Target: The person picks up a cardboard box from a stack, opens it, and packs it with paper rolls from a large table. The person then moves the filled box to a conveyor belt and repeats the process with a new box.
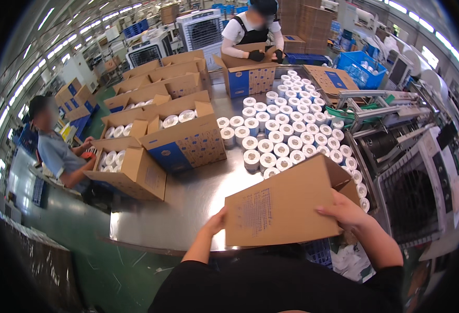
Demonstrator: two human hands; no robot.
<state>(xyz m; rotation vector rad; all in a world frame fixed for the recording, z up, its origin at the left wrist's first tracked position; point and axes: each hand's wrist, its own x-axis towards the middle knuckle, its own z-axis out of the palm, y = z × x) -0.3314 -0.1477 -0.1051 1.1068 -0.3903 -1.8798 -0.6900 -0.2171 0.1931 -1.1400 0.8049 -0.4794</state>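
The person's left hand [216, 220] holds the left end of a brown cardboard box [284, 203], its fingers mostly hidden; the right hand [342, 211] grips the right end, thumb laid on the side facing the person. The box is held at the near edge of a metal table [190, 206], in front of the rolls; contact with the table cannot be determined. Its right end shows an opening; the contents are not visible. Printed lines mark the side facing the person. Beyond it, many white-topped rolls [276, 136] stand upright in a close group. On the left of the table, open boxes [187, 135] with blue panels stand in rows, several visibly containing rolls. At the far side, a co-worker [250, 34] wearing dark gloves has both hands at another open box [250, 81]. A second co-worker [57, 151] in a blue shirt stands at the left, arms toward the nearest filled box [143, 175]. A blue bin [361, 69] and a metal machine frame [383, 107] are located at the right.
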